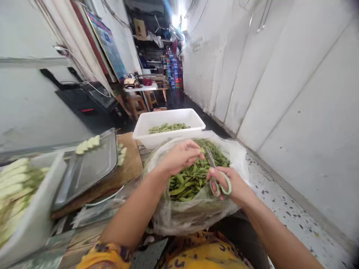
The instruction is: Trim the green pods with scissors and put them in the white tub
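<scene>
My right hand (pixel 231 183) grips a pair of scissors (pixel 221 183) with pale green handles, two fingers through the loops. Their metal blades point up and away over a heap of green bean pods (pixel 190 183). The pods, which look like edamame, fill a clear plastic bag (pixel 182 218) with its mouth folded wide. Over the heap's left side hovers my left hand (pixel 182 157), its fingers pinched together near the blade tips. Whatever lies between those fingertips is too small to make out. Just beyond the bag stands a white plastic tub (pixel 168 139) with more pods on its bottom.
To the left, a metal tray (pixel 103 155) with pale cut slices lies on a wooden board (pixel 130 149). A white bin (pixel 42 209) of pale vegetable pieces stands at far left. A white wall (pixel 269 82) runs along the right. Farther back are a table (pixel 146 87) and stools.
</scene>
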### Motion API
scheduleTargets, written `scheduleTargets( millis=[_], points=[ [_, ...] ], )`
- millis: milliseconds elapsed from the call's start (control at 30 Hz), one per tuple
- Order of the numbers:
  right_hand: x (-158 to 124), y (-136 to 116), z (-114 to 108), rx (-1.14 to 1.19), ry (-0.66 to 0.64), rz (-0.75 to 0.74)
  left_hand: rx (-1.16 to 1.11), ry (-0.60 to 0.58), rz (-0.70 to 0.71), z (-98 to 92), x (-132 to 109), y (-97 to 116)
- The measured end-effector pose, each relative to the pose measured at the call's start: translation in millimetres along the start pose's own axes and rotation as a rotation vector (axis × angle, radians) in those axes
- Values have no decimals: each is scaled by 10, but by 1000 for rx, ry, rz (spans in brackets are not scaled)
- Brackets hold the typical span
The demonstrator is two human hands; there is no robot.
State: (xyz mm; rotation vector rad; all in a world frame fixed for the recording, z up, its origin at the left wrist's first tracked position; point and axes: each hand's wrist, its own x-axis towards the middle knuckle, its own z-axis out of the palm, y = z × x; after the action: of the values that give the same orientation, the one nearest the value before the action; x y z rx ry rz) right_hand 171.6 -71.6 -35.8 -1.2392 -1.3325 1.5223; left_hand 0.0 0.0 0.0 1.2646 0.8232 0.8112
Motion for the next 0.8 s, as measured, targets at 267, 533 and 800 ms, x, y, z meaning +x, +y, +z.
scheduleTargets(
  millis=[267,533,800],
  points=[
    [-184,9,-175,37,-80,-56,529,935,580,-752,153,326],
    [-246,-3,-199,-9,-113,-5,1387,751,76,-1205,572,274],
    [-150,67,-217,-80,-117,8,1553,-174,161,-363,121,-145]
  ],
)
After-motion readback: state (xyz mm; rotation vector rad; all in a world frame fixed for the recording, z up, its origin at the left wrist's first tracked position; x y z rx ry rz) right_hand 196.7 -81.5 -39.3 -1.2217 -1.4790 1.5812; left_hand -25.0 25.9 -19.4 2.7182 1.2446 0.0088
